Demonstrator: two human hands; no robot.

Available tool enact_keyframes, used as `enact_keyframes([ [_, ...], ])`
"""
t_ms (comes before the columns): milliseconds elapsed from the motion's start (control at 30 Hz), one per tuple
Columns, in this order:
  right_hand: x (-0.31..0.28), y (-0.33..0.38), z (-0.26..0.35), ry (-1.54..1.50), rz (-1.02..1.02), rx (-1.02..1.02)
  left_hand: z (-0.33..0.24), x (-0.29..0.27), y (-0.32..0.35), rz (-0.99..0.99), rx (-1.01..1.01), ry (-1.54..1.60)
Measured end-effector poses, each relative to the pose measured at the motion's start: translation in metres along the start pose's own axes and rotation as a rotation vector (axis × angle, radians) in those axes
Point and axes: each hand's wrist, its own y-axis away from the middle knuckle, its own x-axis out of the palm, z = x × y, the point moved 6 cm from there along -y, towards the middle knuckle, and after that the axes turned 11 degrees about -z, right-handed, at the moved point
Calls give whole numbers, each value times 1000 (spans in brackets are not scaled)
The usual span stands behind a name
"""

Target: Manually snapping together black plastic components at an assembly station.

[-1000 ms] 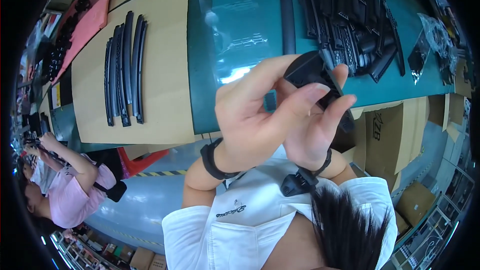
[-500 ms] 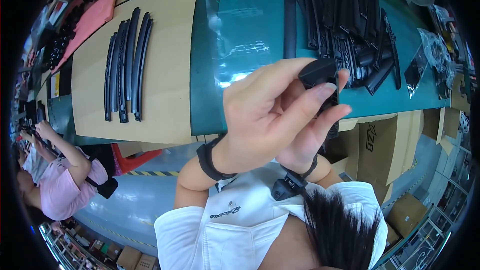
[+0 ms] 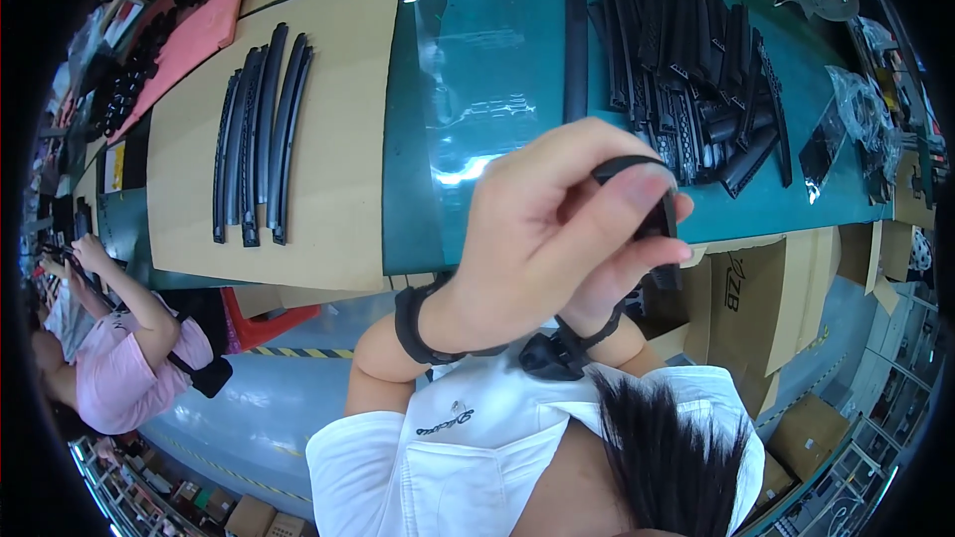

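Observation:
A black plastic strip (image 3: 665,221), seen nearly end-on, is held up in front of my chest, above the table's near edge. My left hand (image 3: 542,234) is closed on its upper end, thumb pressed against the curved black tip. Behind and below it, my right hand (image 3: 609,288) is mostly hidden; its fingertips show at the strip's far side, curled round it. The strip's lower end pokes out beneath the fingers. Several similar dark strips (image 3: 261,134) lie side by side on a cardboard sheet (image 3: 343,139) at the left.
A heap of black strips (image 3: 686,50) lies at the right of the green table (image 3: 477,70), one single strip (image 3: 576,50) beside it. Clear plastic bags (image 3: 860,104) sit at far right. Cardboard boxes (image 3: 761,308) stand below the edge. At left, a person in pink (image 3: 129,368) works.
Both hands have come slightly lower with the strip. My left thumb now lies over the strip's upper tip, and the strip has tilted a little.

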Motion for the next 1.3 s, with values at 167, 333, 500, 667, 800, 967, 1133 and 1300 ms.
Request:
enact_keyframes([
  [167,-3,-6,6,95,4,-92,5,-3,2,21,-215,31],
  [333,-1,-32,10,527,292,44,7,-46,8,47,-284,-313],
  [500,15,-58,-9,783,502,550,24,-92,31,16,-485,-260],
  [667,21,-129,28,1624,850,-26,-12,-203,61,-499,-280,-455],
  [800,-48,-260,56,2184,857,-593,-76,-297,74,-673,-172,-590],
  [967,-50,-269,10,2300,1265,-632,-110,-342,91,-846,-226,-725],
  [1133,-92,-289,-25,2382,1161,-354,-79,-372,95,-868,-340,-681],
  [1300,-79,-288,-24,2217,1241,-467,-50,-344,97,-763,-450,-1295],
])
